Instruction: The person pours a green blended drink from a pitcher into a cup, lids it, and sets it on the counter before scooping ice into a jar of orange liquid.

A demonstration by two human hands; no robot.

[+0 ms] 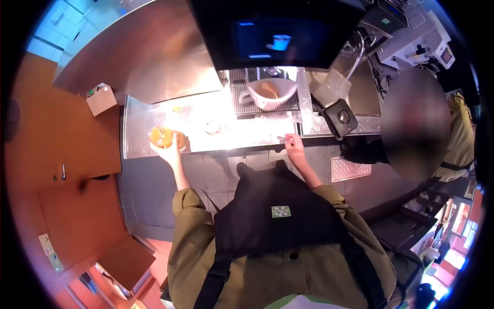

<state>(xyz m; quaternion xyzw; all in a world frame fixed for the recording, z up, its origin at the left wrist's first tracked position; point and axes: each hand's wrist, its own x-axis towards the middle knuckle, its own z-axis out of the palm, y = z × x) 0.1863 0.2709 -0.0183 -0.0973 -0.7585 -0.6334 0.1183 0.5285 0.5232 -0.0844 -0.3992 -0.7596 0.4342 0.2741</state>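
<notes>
My left hand [169, 152] is wrapped round a clear cup of orange drink [161, 136] at the left end of the steel counter [141, 110]. My right hand [295, 148] is at the counter's front edge, its fingers curled together; what they hold, if anything, is too small to make out. Beyond it, a white cup [270, 98] with brown liquid inside stands on the ribbed drip tray [239, 98]. A small pale item [212, 126], blurred by glare, lies between my hands.
A black-framed screen [280, 41] overhangs the counter. Right of the tray are a black-handled tool [340, 119], a clear container [333, 87] and a sink [364, 95]. A co-worker [460, 134] stands at the right. A small carton [101, 99] is at the left.
</notes>
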